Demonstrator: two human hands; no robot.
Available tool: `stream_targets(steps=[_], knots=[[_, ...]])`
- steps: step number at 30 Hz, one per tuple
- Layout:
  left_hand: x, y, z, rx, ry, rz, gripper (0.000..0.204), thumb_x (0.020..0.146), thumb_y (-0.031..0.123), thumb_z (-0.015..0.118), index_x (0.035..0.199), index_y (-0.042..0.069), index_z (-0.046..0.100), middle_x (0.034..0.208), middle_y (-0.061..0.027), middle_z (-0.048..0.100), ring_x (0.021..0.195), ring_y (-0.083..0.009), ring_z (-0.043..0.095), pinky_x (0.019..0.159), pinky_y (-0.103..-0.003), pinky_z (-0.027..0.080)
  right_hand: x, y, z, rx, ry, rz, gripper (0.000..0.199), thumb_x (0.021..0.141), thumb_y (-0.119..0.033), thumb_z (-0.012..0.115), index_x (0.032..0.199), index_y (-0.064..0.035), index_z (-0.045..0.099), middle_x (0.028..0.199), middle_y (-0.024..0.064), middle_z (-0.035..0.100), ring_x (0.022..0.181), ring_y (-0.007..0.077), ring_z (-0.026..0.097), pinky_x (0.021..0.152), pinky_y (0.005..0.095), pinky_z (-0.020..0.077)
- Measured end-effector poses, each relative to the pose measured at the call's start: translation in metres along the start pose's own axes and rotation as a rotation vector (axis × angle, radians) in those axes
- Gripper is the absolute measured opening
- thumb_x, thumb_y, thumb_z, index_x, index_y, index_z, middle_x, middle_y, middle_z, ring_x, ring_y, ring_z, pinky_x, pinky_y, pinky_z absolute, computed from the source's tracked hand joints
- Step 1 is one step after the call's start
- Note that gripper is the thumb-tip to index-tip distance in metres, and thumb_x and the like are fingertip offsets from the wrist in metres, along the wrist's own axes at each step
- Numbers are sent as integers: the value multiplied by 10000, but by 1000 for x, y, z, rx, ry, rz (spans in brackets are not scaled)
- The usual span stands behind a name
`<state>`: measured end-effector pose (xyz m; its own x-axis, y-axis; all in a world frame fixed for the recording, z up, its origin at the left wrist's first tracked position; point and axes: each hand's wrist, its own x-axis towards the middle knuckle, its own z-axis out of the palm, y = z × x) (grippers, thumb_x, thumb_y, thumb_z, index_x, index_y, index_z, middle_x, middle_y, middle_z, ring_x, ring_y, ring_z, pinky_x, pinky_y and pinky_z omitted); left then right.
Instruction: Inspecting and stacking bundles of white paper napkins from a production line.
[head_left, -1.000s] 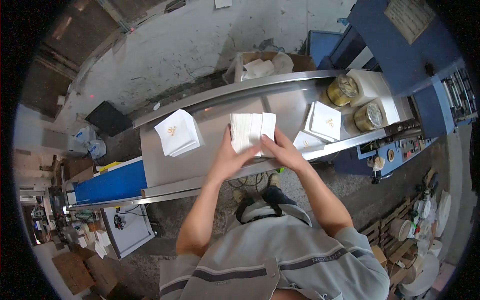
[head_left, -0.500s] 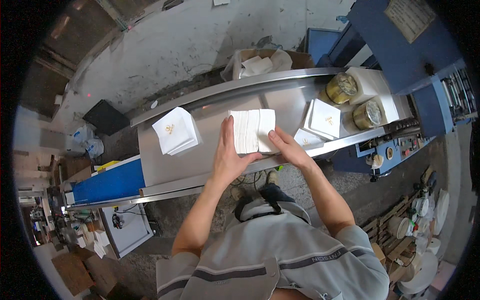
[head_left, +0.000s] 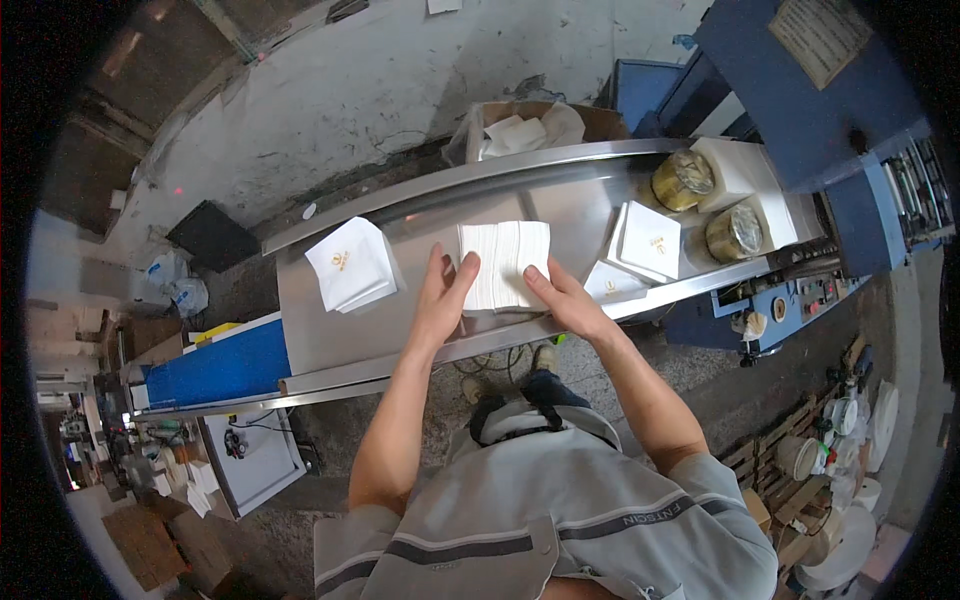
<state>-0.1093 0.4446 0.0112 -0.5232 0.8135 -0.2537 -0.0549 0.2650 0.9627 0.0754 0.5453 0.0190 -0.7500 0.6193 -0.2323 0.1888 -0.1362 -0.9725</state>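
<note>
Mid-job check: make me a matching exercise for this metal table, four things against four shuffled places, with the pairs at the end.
Things:
1. White stack with layered edges showing
2. Blue strip
3. Yellowish cylinders
4. Cardboard box

Places:
A. Beyond the far rail of the metal table
B. Toward the table's right end
C. Between the left hand and right hand
D. At the table's left end

Pairs: 1-C, 2-D, 3-B, 4-A

Left forearm (head_left: 395,415) stretches forward, left hand (head_left: 443,297) loosely spread, thumb (head_left: 467,270) parted from the fingers (head_left: 435,260), right forearm (head_left: 645,402) slants inward, right hand (head_left: 571,303) opposite, right thumb (head_left: 537,282) angled toward the left hand
</note>
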Motion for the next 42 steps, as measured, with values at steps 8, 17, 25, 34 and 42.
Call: stream_targets(steps=[8, 17, 25, 34, 42], knots=[[9, 6, 25, -305, -193, -106, 697, 901, 476, 632, 1332, -38, 440, 1257, -157, 568, 1137, -224, 551, 983, -342, 423, 16, 9, 40, -310, 35, -100, 1021, 903, -619, 493, 1473, 83, 18, 1520, 349, 50, 1429, 466, 90, 1151, 468, 184], [4, -27, 10, -878, -316, -134, 684, 916, 554, 536, 1373, 56, 430, 1298, -124, 551, 1184, -263, 550, 981, -459, 462, -29, -76, 10, -405, -72, -318, 643, 872, -377, 679, 1343, 19, 490, 1351, 302, 481, 1322, 393, 419, 1056, 478, 375], [0, -17, 28, -1136, -433, -231, 729, 912, 535, 548, 1431, 57, 366, 1421, -154, 437, 1328, -335, 394, 1086, -525, 318, -8, -24, -50, 439, 192, 183, 980, 866, -691, 496, 1530, -72, 126, 1544, 231, 197, 1417, 357, 229, 1075, 639, 199], [3, -24, 32, -1020, -463, -222, 752, 872, 535, 611, 1411, 57, 393, 1390, -136, 474, 1302, -322, 431, 1089, -522, 321, -27, -56, -33, -241, 375, -303, 718, 839, -331, 727, 1385, 24, 423, 1385, 210, 471, 1284, 300, 462, 1051, 418, 377], [3, -26, 36, -977, -454, -235, 683, 926, 536, 514, 1425, 88, 385, 1401, -129, 470, 1285, -324, 455, 1066, -537, 347, -39, -81, -18, -897, 139, -724, 271, 769, -86, 728, 1022, -23, 653, 1106, 144, 646, 1084, 339, 601, 891, 416, 512]])
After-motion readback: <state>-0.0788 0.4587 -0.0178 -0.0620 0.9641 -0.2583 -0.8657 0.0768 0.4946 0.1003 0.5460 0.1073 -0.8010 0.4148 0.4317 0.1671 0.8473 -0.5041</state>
